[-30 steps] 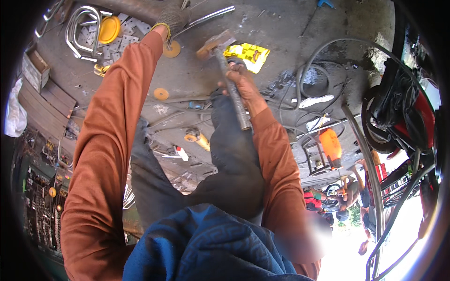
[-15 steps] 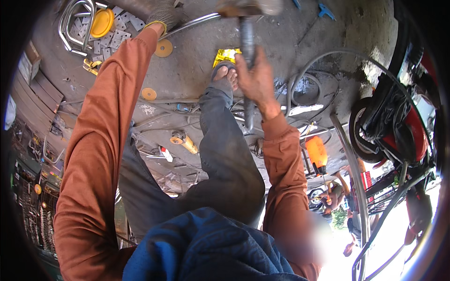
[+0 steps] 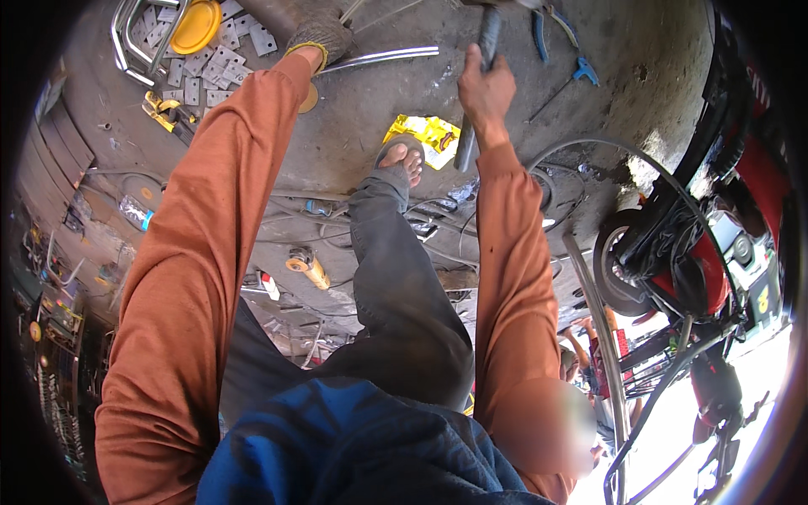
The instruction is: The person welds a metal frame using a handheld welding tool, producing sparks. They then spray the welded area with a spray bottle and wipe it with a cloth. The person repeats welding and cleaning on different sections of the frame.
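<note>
My right hand (image 3: 488, 91) is closed round the dark handle of a hammer (image 3: 466, 143). The hammer's head is largely cut off at the top edge of the view. At the upper left, my left hand (image 3: 322, 38) wears a dark knit glove with a yellow cuff. Its fingers look curled, and what they hold is hidden. Beside that glove, bright metal tubing (image 3: 387, 56) stretches to the right. A yellow packet (image 3: 438, 139) lies by my sandalled foot (image 3: 401, 160), between my two arms.
Left of the glove lie flat metal plates (image 3: 220, 69), a yellow lid (image 3: 196, 25) and bent chrome tubing (image 3: 126, 42). Blue-handled pliers (image 3: 541, 35) and a blue T-handle tool (image 3: 583, 74) are far right. An angle grinder (image 3: 310, 268), hoses and a red motorcycle (image 3: 707, 273) are nearer.
My right hand has reached farther out and to the right, carrying the hammer with it. My gloved left hand appears slightly more to the right. The whole view has also shifted.
</note>
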Demonstrator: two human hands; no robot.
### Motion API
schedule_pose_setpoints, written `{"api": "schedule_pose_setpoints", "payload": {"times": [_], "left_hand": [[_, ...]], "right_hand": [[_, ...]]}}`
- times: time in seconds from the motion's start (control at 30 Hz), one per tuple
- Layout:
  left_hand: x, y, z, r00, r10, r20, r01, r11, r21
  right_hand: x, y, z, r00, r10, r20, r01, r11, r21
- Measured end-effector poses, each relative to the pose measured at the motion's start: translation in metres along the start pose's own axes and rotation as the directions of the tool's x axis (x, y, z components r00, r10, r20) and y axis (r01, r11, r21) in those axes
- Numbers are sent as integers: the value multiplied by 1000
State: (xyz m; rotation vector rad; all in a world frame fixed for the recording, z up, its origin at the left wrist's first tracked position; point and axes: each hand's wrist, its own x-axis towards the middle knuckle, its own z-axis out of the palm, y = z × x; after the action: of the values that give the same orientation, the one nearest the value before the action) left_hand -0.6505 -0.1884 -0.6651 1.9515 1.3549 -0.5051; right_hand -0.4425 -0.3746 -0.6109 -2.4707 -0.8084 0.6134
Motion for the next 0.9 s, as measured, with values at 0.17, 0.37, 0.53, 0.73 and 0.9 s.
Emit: {"api": "schedule_pose_setpoints", "payload": {"times": [0.17, 0.37, 0.53, 0.73, 0.9], "left_hand": [[-7, 9, -7, 987, -156, -29, 150, 978, -142], [-25, 27, -13, 976, -203, -83, 185, 964, -191], [0, 10, 19, 946, -257, -199, 237, 964, -120], [19, 5, 34, 920, -231, -317, 192, 970, -149], [5, 4, 40, 930, -173, -323, 135, 981, -137]], "right_hand": [[-19, 6, -6, 996, 44, -83, -33, 991, 129], [16, -3, 12, 996, 8, 91, -1, 997, -78], [-26, -36, -17, 999, -39, 33, 31, 976, 217], [-34, -14, 22, 944, -320, 83, 319, 948, 23], [-31, -19, 35, 960, -124, 250, 150, 985, -88]]}}
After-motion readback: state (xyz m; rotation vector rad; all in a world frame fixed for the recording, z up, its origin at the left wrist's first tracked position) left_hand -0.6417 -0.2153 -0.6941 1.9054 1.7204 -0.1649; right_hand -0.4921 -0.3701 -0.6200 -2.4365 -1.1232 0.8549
